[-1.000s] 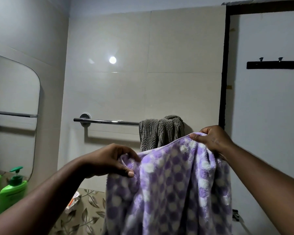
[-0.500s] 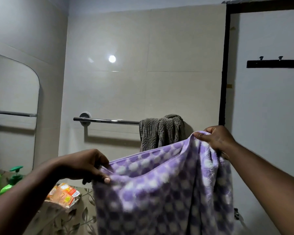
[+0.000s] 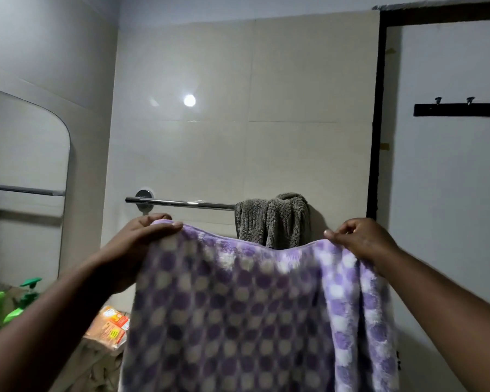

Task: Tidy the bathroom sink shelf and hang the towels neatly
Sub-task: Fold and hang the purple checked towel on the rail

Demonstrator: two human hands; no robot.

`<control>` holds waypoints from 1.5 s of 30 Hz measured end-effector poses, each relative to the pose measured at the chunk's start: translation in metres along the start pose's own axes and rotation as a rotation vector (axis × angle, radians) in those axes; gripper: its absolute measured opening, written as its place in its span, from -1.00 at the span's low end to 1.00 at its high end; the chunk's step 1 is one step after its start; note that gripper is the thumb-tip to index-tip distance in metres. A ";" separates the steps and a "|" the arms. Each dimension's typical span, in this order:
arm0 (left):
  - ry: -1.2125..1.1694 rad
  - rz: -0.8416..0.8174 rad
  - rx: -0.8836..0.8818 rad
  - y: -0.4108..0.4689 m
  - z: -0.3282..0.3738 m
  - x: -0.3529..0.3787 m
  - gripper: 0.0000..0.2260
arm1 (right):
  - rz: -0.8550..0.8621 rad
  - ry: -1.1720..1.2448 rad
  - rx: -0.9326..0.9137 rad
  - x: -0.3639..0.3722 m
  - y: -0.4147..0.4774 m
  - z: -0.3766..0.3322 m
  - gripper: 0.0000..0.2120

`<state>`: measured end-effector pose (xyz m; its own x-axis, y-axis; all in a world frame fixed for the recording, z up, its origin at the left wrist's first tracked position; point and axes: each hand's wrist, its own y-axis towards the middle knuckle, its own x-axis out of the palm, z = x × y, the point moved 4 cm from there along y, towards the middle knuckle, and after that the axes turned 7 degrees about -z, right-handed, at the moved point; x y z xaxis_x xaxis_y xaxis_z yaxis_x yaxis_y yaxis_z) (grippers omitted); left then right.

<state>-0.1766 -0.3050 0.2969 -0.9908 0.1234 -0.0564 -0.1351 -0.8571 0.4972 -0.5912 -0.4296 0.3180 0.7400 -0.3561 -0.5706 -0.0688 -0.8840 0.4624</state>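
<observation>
1. Grip: my left hand (image 3: 150, 233) has its fingers curled over the top-left corner of the purple checked towel (image 3: 238, 306). The right hand (image 3: 359, 239) pinches the top-right corner between thumb and fingers. Both are closed on cloth and hold nothing else.
2. Towel position: it is held in the air in front of the wall and hangs at 6 o'clock from both hands. The bottom runs out of frame.
3. Long axis: the top edge spans 9 to 3 between the grips, with a shallow sag mid-span. There are loose pleats under the right hand.
4. Key relation: that edge is roughly parallel to the towel rail (image 3: 181, 204). The rail sits at 12 o'clock from the edge, near it in view but not touching. I can't tell the depth gap.
5. Rail occupancy: the grey towel (image 3: 272, 219) is bunched on the right end, at 10 o'clock from the right hand. Bare rail lies at 1 o'clock from the left hand.
6. Nearer hand: the left hand is nearer the bare rail.
7. My read: the step is draping over the rail. The held span looks wider than the bare stretch. The move needs a shift toward 9 o'clock, or the purple towel lands on the grey one.
8. The green pump bottles (image 3: 26, 295) and orange packet (image 3: 112, 323) sit at 8 o'clock. The shelf tidy looks pending.
</observation>
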 end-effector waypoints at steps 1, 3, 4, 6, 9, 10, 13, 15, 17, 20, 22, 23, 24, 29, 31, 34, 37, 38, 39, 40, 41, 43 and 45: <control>-0.015 0.025 0.006 0.005 0.001 0.009 -0.67 | 0.074 -0.068 -0.015 -0.002 -0.006 -0.012 -0.61; -0.055 0.036 0.006 0.013 0.004 0.039 -0.77 | 0.173 -0.138 -0.045 -0.003 -0.018 -0.039 -0.63; -0.065 0.022 0.001 0.016 0.004 0.058 -0.87 | 0.177 -0.125 -0.069 0.001 -0.023 -0.053 -0.62; -0.098 -0.080 -0.019 0.024 0.002 0.099 -0.81 | 0.094 0.022 -0.122 0.015 -0.032 -0.078 -0.64; -0.157 -0.286 -0.044 0.037 -0.007 0.156 -0.57 | -0.106 0.335 -0.148 0.040 -0.048 -0.108 -0.72; -0.147 -0.341 -0.034 0.042 -0.009 0.170 -0.60 | -0.162 0.403 -0.132 0.047 -0.050 -0.112 -0.72; -0.046 -0.341 -0.030 0.055 -0.016 0.186 -0.81 | -0.280 0.499 -0.069 0.051 -0.059 -0.117 -0.73; -0.025 -0.295 -0.090 0.061 -0.022 0.179 -0.59 | -0.381 0.660 -0.010 0.045 -0.067 -0.114 -0.76; -0.004 -0.262 -0.120 0.063 -0.029 0.172 -0.48 | -0.514 0.762 0.022 0.038 -0.074 -0.111 -0.78; -0.021 -0.214 -0.114 0.066 -0.036 0.166 -0.65 | -0.593 0.737 0.000 0.028 -0.075 -0.101 -0.76; -0.047 -0.175 -0.092 0.068 -0.039 0.161 -0.82 | -0.553 0.700 0.004 0.022 -0.072 -0.093 -0.80; -0.059 -0.148 -0.083 0.069 -0.039 0.158 -0.83 | -0.529 0.688 0.015 0.020 -0.070 -0.088 -0.83; -0.068 -0.129 -0.074 0.069 -0.040 0.155 -0.86 | -0.507 0.679 0.029 0.018 -0.069 -0.084 -0.86; -0.069 -0.065 -0.111 0.063 -0.039 0.151 -0.91 | -0.321 0.778 0.099 0.016 -0.066 -0.078 -0.87; -0.058 -0.042 -0.161 0.061 -0.040 0.150 -0.92 | -0.166 0.790 0.064 0.016 -0.067 -0.078 -0.85; -0.058 0.015 -0.196 0.059 -0.039 0.146 -0.79 | 0.053 0.623 -0.051 0.013 -0.069 -0.077 -0.85; -0.054 0.015 -0.216 0.057 -0.034 0.149 -0.76 | 0.035 0.381 -0.164 0.023 -0.076 -0.086 -0.90; -0.050 -0.001 -0.226 0.056 -0.033 0.152 -0.77 | 0.005 0.293 -0.219 0.029 -0.079 -0.091 -0.90; -0.044 -0.020 -0.237 0.054 -0.031 0.155 -0.77 | -0.019 0.204 -0.281 0.036 -0.084 -0.097 -0.90; -0.042 -0.039 -0.244 0.053 -0.030 0.157 -0.77 | -0.030 0.115 -0.334 0.042 -0.089 -0.102 -0.89; -0.037 -0.051 -0.251 0.053 -0.030 0.158 -0.76 | -0.021 0.038 -0.375 0.046 -0.094 -0.106 -0.90; -0.027 -0.060 -0.263 0.052 -0.031 0.158 -0.72 | 0.015 -0.052 -0.416 0.050 -0.101 -0.109 -0.92; -0.028 -0.062 -0.273 0.051 -0.033 0.156 -0.70 | 0.033 -0.089 -0.441 0.051 -0.106 -0.109 -0.92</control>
<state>-0.3380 -0.3462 0.2849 -0.9802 0.1905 -0.0540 -0.1979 -0.9499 0.2419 -0.4736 -0.3210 0.3136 0.6808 -0.4231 -0.5979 0.2149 -0.6650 0.7153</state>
